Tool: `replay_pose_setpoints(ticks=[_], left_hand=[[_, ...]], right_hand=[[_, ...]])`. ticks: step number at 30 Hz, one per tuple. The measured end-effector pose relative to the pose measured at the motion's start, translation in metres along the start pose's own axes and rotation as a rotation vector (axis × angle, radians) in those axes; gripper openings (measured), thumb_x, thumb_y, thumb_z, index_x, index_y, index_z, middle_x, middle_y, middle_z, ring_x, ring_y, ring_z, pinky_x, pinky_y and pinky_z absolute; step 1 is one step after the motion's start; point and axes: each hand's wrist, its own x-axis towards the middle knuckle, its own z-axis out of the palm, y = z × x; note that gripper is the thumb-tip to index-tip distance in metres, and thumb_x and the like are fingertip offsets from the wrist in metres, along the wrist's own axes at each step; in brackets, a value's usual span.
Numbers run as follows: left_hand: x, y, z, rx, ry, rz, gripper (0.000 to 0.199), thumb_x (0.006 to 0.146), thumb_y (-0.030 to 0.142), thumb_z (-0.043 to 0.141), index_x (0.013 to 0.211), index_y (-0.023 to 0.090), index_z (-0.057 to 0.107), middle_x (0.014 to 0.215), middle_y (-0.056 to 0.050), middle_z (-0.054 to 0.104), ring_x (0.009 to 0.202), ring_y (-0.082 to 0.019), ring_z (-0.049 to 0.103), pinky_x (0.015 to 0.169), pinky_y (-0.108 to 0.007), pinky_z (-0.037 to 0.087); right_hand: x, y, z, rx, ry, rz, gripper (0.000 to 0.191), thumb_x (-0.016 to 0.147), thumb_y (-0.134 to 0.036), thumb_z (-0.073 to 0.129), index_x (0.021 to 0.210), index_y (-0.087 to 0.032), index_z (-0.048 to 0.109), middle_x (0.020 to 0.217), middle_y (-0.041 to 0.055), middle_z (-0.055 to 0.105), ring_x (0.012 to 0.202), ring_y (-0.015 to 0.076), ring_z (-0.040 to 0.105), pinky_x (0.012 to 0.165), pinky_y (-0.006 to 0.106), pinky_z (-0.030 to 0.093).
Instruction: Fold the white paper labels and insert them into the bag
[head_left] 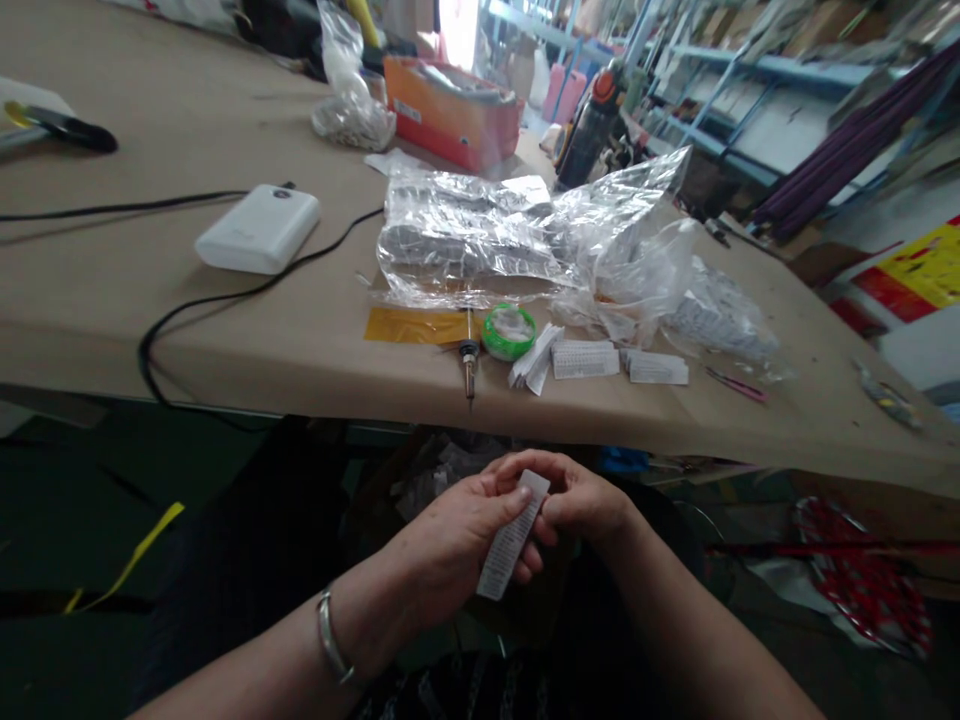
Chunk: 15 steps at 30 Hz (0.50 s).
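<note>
My left hand (469, 525) is closed on a narrow white printed strip (512, 540), its thumb lying on the upper part. My right hand (581, 500) is closed, its curled fingers meeting the strip's upper right edge and the left fingers. Both hands are over my lap, in front of the table edge. On the table stand a bundle of fanned strips (535, 360) and two flat stacks of strips (585, 360), (656, 367). Beside them lie a green-rimmed round container (509, 333) and a soldering iron (469, 368) with its tip towards me.
Crumpled clear plastic bags (480, 235) cover the table's middle. A white power bank (259, 230) and black cable (217, 297) lie left. Pink tweezers (736, 385) are on the right, an orange box (450, 112) behind. Below the table edge is a container of scraps (442, 470).
</note>
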Motion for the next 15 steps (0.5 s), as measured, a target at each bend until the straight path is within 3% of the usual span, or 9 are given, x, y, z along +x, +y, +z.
replay_pose_setpoints(ticks=[4,8,12,15], left_hand=[[-0.001,-0.002,-0.002,0.014,0.025,-0.003,0.022,0.083,0.032,0.058,0.087,0.011,0.063,0.069,-0.005,0.063,0.049,-0.008,0.055,0.047,-0.018,0.044],[0.001,-0.003,-0.004,0.015,0.060,0.001,0.020,0.079,0.031,0.063,0.077,0.011,0.063,0.063,-0.005,0.062,0.046,-0.008,0.054,0.045,-0.018,0.042],[0.003,-0.004,-0.005,-0.006,0.094,0.026,0.019,0.078,0.030,0.063,0.078,0.011,0.062,0.062,-0.003,0.061,0.045,-0.008,0.053,0.045,-0.018,0.041],[0.002,-0.003,-0.006,-0.020,0.121,0.042,0.020,0.079,0.030,0.063,0.078,0.011,0.061,0.062,-0.002,0.060,0.046,-0.008,0.054,0.046,-0.018,0.042]], right_hand=[[0.006,0.006,0.003,0.071,-0.034,-0.038,0.033,0.064,-0.028,0.077,0.093,-0.018,0.062,0.124,0.0091,0.056,0.061,0.0078,0.057,0.050,0.019,0.046],[0.008,0.006,0.006,0.036,-0.008,-0.078,0.028,0.067,-0.030,0.076,0.086,-0.017,0.061,0.121,0.0100,0.058,0.077,0.0143,0.062,0.060,0.023,0.051],[0.006,0.003,0.012,-0.156,0.061,-0.102,0.043,0.073,-0.039,0.071,0.109,-0.020,0.057,0.112,0.0079,0.061,0.079,0.0157,0.063,0.069,0.029,0.053],[-0.001,0.000,0.020,-0.531,0.265,-0.249,0.048,0.080,-0.041,0.064,0.122,-0.022,0.052,0.114,0.0079,0.059,0.095,0.0192,0.060,0.082,0.033,0.052]])
